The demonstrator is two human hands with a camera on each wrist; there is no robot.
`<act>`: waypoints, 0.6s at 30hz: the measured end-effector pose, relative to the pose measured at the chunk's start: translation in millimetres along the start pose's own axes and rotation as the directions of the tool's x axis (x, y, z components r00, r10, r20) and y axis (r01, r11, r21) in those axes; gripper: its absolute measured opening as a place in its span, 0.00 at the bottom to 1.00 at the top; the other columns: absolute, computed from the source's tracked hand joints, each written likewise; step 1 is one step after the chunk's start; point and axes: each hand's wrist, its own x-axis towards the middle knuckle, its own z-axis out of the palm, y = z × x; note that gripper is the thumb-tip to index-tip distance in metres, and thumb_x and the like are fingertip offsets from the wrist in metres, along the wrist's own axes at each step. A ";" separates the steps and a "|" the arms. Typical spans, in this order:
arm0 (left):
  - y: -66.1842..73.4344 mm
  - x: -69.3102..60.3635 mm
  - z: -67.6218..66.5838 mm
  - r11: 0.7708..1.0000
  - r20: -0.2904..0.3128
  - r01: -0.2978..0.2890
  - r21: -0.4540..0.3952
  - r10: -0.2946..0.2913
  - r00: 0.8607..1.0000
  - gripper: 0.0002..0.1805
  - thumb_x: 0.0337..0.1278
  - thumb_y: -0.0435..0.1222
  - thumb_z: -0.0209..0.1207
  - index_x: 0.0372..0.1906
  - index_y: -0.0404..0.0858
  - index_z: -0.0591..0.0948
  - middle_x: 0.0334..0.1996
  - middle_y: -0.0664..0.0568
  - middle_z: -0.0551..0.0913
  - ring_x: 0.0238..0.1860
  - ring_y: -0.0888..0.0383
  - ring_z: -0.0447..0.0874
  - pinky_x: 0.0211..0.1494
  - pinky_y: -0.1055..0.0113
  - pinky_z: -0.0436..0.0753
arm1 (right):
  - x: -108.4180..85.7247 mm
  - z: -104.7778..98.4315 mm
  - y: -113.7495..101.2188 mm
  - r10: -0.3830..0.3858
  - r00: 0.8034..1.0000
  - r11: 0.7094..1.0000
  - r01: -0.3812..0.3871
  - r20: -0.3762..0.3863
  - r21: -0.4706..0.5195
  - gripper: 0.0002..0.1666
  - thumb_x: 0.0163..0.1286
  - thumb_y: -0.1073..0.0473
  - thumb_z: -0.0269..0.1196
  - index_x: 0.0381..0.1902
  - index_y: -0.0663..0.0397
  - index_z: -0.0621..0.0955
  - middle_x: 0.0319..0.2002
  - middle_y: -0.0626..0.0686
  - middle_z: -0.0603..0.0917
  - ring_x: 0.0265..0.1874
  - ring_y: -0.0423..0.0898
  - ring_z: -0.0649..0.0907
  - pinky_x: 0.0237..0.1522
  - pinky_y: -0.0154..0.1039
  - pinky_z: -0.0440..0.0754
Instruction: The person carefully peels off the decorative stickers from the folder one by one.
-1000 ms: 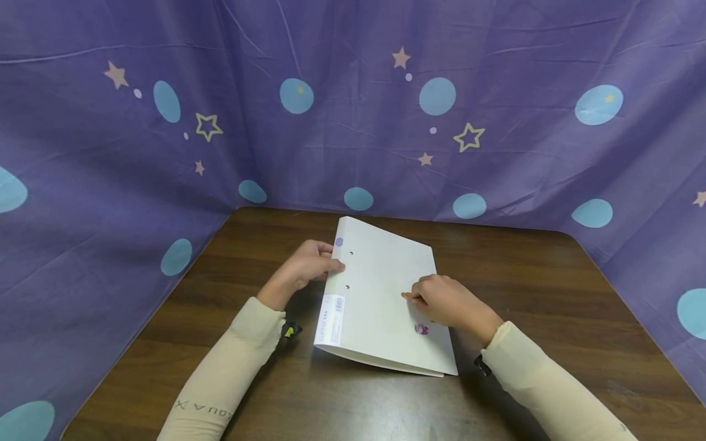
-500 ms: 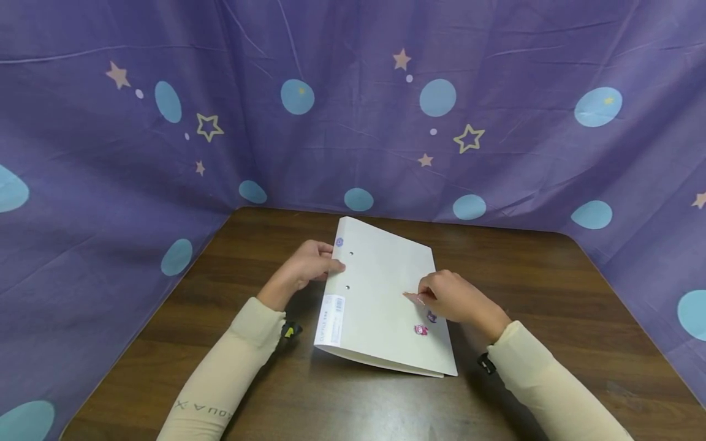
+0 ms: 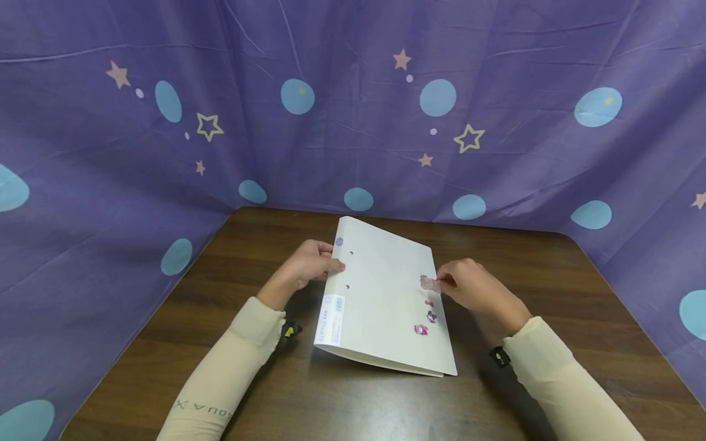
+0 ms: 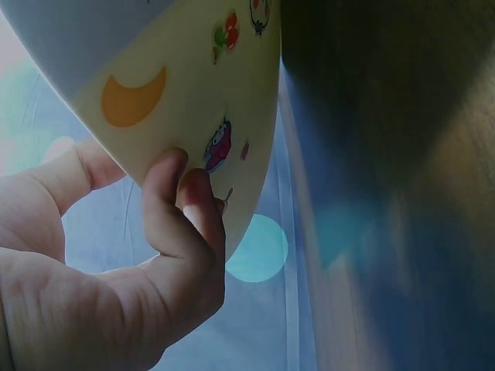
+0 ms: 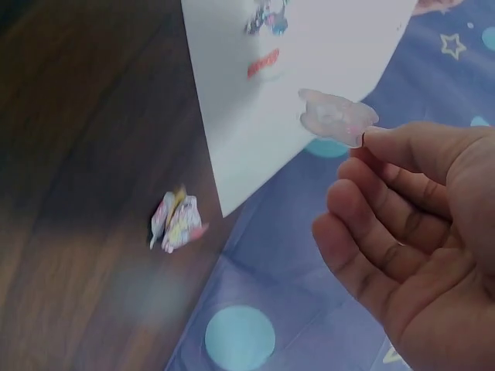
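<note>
A white file folder (image 3: 380, 294) lies at a slant on the table, its spine to the left. My left hand (image 3: 306, 263) grips the spine, thumb on the top cover and fingers beneath. The left wrist view shows the folder's other face, bearing an orange crescent sticker (image 4: 133, 97) and a cherry sticker (image 4: 225, 36). At the folder's right edge my right hand (image 3: 477, 291) pinches a translucent, cloudy sticker (image 5: 336, 117) between thumb and forefinger. On the cover below it sit a small red sticker (image 3: 429, 303), a purple character sticker (image 3: 431, 316) and a pink character sticker (image 3: 421, 329).
A little heap of loose stickers (image 5: 178, 222) lies on the table beside the folder in the right wrist view. The brown wooden table (image 3: 237, 367) is backed by a purple curtain (image 3: 353, 122) with stars and blue spots.
My right hand has moved up and right across the cover to its edge, the sticker in its fingers. The purple and red stickers have come into sight. My left hand stays put.
</note>
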 end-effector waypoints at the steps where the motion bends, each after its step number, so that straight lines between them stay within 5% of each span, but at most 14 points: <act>1: -0.2 0.0 -0.1 1.000 -0.001 0.002 -0.001 -0.002 1.000 0.27 0.58 0.26 0.66 0.62 0.23 0.74 0.49 0.36 0.84 0.40 0.50 0.87 0.44 0.57 0.88 | -0.7 -1.9 1.9 0.009 1.000 1.000 -0.009 -0.003 0.000 0.05 0.70 0.61 0.69 0.32 0.53 0.87 0.22 0.43 0.79 0.21 0.39 0.75 0.24 0.36 0.76; 6: -1.4 0.8 -0.4 1.000 -0.013 0.007 0.010 -0.006 1.000 0.28 0.58 0.27 0.67 0.62 0.23 0.74 0.49 0.36 0.83 0.40 0.50 0.86 0.45 0.56 0.88 | -4.1 -8.8 13.8 0.054 0.998 0.993 -0.056 -0.021 -0.104 0.07 0.70 0.63 0.67 0.30 0.53 0.85 0.21 0.43 0.78 0.19 0.39 0.75 0.22 0.37 0.75; 12: -0.8 1.6 -0.1 1.000 -0.019 0.008 0.018 -0.008 1.000 0.28 0.58 0.27 0.67 0.62 0.23 0.73 0.50 0.35 0.83 0.41 0.49 0.86 0.46 0.55 0.88 | -6.2 -7.6 28.8 0.067 0.995 0.952 -0.085 -0.071 -0.294 0.12 0.69 0.64 0.68 0.24 0.52 0.81 0.21 0.46 0.76 0.22 0.45 0.75 0.24 0.44 0.76; 18: -0.8 1.2 -0.3 1.000 -0.016 0.008 0.011 -0.008 1.000 0.29 0.58 0.27 0.67 0.63 0.22 0.73 0.50 0.35 0.83 0.42 0.50 0.86 0.47 0.55 0.88 | -6.1 -1.4 36.1 0.070 0.994 0.919 -0.095 -0.080 -0.383 0.14 0.71 0.61 0.66 0.23 0.55 0.80 0.22 0.51 0.79 0.25 0.55 0.83 0.28 0.56 0.83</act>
